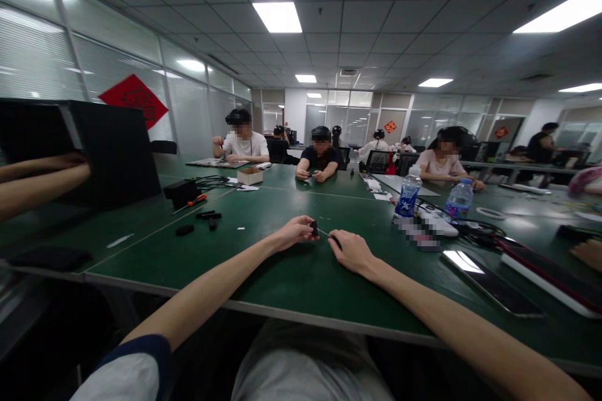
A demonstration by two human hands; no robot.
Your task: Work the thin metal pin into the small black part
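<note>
Both my arms reach out over a green table (263,263). My left hand (294,232) pinches a small black part (313,227) between thumb and fingers. My right hand (350,250) is closed on a thin dark tool (328,235) whose tip points at the black part. The two hands are a few centimetres apart, resting on the table top. What the small part is cannot be made out.
Left of my hands lie small black pieces (208,215), an orange-handled screwdriver (195,200) and a black box (181,191). Two water bottles (407,194), cables and a phone (491,282) are to the right. Other people sit across the table; a co-worker's arms (42,178) reach in at far left.
</note>
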